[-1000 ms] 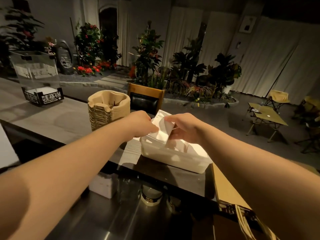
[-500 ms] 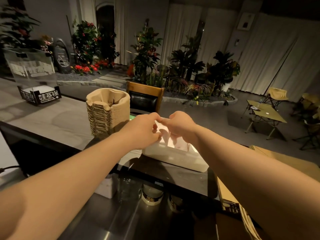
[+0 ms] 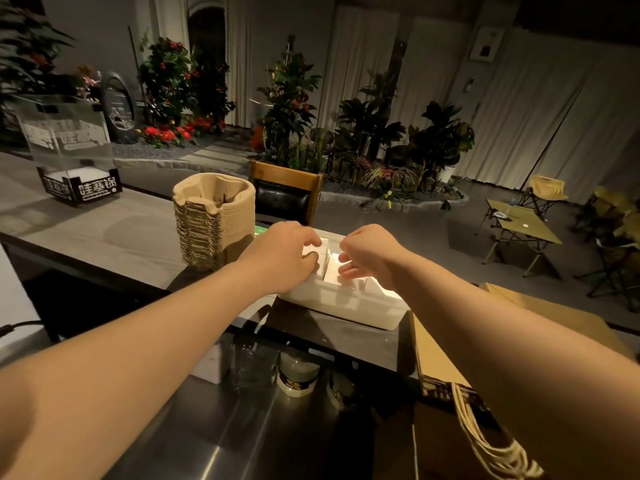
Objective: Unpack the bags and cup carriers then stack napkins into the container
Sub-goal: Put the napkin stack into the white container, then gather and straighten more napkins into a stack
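Observation:
A white rectangular container (image 3: 349, 308) sits on the dark counter in front of me, holding white napkins (image 3: 334, 270). My left hand (image 3: 284, 254) is over the container's left end, its fingers curled onto a napkin stack (image 3: 320, 245) there. Just right of it, my right hand (image 3: 367, 254) hovers with fingers loosely bent, fingertips touching the napkins. A tall stack of brown pulp cup carriers (image 3: 213, 220) stands left of the container. Flat brown paper bags (image 3: 446, 344) with cord handles lie at the right.
A clear acrylic box with a black printed base (image 3: 74, 157) stands at the far left of the counter. A wooden chair back (image 3: 285, 192) rises behind the counter. Jars and a white box (image 3: 211, 365) sit on the lower steel shelf. Plants and folding tables fill the room beyond.
Both hands held a napkin bundle above the container, then lowered it in. Now the hands have parted slightly and rest low on the napkins inside.

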Tool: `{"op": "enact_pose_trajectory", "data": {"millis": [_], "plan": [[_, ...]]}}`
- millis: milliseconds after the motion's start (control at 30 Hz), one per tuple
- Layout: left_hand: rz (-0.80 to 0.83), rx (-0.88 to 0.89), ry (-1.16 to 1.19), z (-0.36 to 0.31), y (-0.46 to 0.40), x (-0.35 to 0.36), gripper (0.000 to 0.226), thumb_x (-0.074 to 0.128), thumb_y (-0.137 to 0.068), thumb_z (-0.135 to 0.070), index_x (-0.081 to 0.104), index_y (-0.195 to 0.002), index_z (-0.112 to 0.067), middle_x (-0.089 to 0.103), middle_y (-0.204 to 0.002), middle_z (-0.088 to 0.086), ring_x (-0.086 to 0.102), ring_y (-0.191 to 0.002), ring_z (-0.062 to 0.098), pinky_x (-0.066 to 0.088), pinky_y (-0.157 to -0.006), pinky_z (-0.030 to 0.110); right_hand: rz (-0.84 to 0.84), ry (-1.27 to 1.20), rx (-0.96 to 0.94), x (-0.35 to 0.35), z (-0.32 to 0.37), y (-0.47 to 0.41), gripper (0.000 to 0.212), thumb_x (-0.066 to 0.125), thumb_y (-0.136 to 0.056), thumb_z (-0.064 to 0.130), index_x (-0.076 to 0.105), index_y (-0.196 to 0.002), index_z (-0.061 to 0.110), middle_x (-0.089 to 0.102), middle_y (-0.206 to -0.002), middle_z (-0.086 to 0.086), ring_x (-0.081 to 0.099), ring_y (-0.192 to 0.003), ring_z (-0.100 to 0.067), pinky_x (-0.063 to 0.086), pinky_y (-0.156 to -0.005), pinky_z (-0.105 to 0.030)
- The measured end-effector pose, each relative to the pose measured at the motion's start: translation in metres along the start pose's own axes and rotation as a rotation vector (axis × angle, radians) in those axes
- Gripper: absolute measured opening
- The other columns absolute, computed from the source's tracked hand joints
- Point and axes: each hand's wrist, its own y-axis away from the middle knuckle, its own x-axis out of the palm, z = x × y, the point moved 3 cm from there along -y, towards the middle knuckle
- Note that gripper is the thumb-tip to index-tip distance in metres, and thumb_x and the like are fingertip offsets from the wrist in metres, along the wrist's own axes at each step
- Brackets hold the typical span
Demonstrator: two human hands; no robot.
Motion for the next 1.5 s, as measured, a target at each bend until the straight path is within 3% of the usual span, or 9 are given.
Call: {"op": "enact_pose_trajectory", "data": {"millis": [167, 534, 634, 734, 901, 1134, 1234, 1334, 1501], "plan": [[-0.099, 0.044, 0.065, -0.025, 0.025, 0.003, 0.027, 0.059, -0.101, -0.037, 0.065, -0.127, -0.032, 0.057, -0.132, -0.01, 0.042, -0.13, 0.015, 0.035, -0.106, 0.033, -0.067, 0.026, -0.202, -0.022, -0.012, 0.055, 0.016, 0.055, -0.104, 0.021, 0.067, -0.114, 0.016, 0.071, -0.097, -0.005, 0.071, -0.081, -0.019, 0.059, -0.065, -0.028], [0.016, 0.057, 0.33, -0.133, 0.143, 0.017, 0.032, 0.051, -0.106, -0.032, 0.063, -0.078, -0.019, 0.062, -0.075, -0.001, 0.057, -0.074, 0.017, 0.043, -0.065, 0.033, -0.066, -0.109, -0.409, -0.061, -0.092, 0.205, 0.029, 0.042, -0.108, 0.029, 0.064, -0.093, 0.016, 0.063, -0.07, -0.003, 0.055, -0.06, -0.015, 0.044, -0.052, -0.026], [0.047, 0.086, 0.361, -0.158, 0.182, 0.027, 0.034, 0.052, -0.104, -0.034, 0.065, -0.078, -0.016, 0.064, -0.074, 0.002, 0.06, -0.073, 0.02, 0.049, -0.071, 0.042, -0.042, -0.104, -0.46, -0.069, -0.124, 0.245, 0.034, 0.044, -0.108, 0.033, 0.06, -0.08, 0.02, 0.055, -0.059, 0.008, 0.048, -0.054, -0.008, 0.038, -0.052, -0.024], [0.083, 0.135, 0.37, -0.178, 0.224, 0.044, 0.034, 0.054, -0.103, -0.036, 0.064, -0.074, -0.022, 0.06, -0.066, -0.007, 0.054, -0.062, 0.005, 0.037, -0.06, 0.03, -0.056, 0.029, -0.521, -0.074, -0.161, 0.285, 0.035, 0.046, -0.107, 0.035, 0.06, -0.077, 0.021, 0.054, -0.059, 0.011, 0.047, -0.054, -0.004, 0.037, -0.053, -0.021], [0.11, 0.179, 0.449, -0.199, 0.296, 0.089, 0.037, 0.055, -0.101, -0.04, 0.063, -0.067, -0.026, 0.058, -0.061, -0.007, 0.054, -0.062, 0.008, 0.042, -0.064, 0.034, -0.074, 0.173, -0.53, -0.073, -0.239, 0.348, 0.031, 0.048, -0.106, 0.037, 0.062, -0.081, 0.026, 0.061, -0.068, 0.007, 0.053, -0.061, -0.008, 0.046, -0.059, -0.034], [0.048, 0.312, 0.6, -0.231, 0.389, 0.188, 0.041, 0.054, -0.102, -0.042, 0.064, -0.067, -0.023, 0.057, -0.059, -0.007, 0.057, -0.061, 0.01, 0.044, -0.055, 0.025, -0.104, 0.29, -0.552, -0.064, -0.358, 0.417, 0.023, 0.051, -0.103, 0.034, 0.059, -0.082, 0.037, 0.06, -0.07, 0.016, 0.061, -0.067, -0.004, 0.048, -0.058, -0.019], [0.04, 0.443, 0.657, -0.241, 0.424, 0.233, 0.038, 0.052, -0.1, -0.047, 0.064, -0.07, -0.028, 0.058, -0.062, -0.012, 0.06, -0.066, 0.012, 0.045, -0.055, 0.021, -0.13, 0.295, -0.537, -0.06, -0.41, 0.433, 0.023, 0.051, -0.103, 0.032, 0.058, -0.083, 0.042, 0.059, -0.07, 0.018, 0.061, -0.069, -0.004, 0.046, -0.058, -0.017], [0.141, 0.408, 0.659, -0.243, 0.446, 0.29, 0.04, 0.048, -0.096, -0.053, 0.065, -0.076, -0.023, 0.059, -0.07, -0.011, 0.059, -0.07, 0.013, 0.051, -0.063, 0.036, -0.201, 0.297, -0.514, -0.054, -0.466, 0.437, 0.021, 0.053, -0.103, 0.031, 0.062, -0.085, 0.035, 0.061, -0.075, 0.016, 0.063, -0.073, -0.006, 0.048, -0.062, -0.019], [0.422, 0.253, 0.386, -0.259, 0.451, 0.381, 0.04, 0.048, -0.103, -0.053, 0.056, -0.136, -0.034, 0.052, -0.138, -0.013, 0.049, -0.128, 0.013, 0.041, -0.109, 0.035, -0.4, 0.484, -0.265, -0.047, -0.569, 0.426, 0.02, 0.053, -0.101, 0.045, 0.062, -0.116, 0.035, 0.064, -0.117, 0.008, 0.059, -0.109, -0.015, 0.053, -0.09, -0.042]]}}
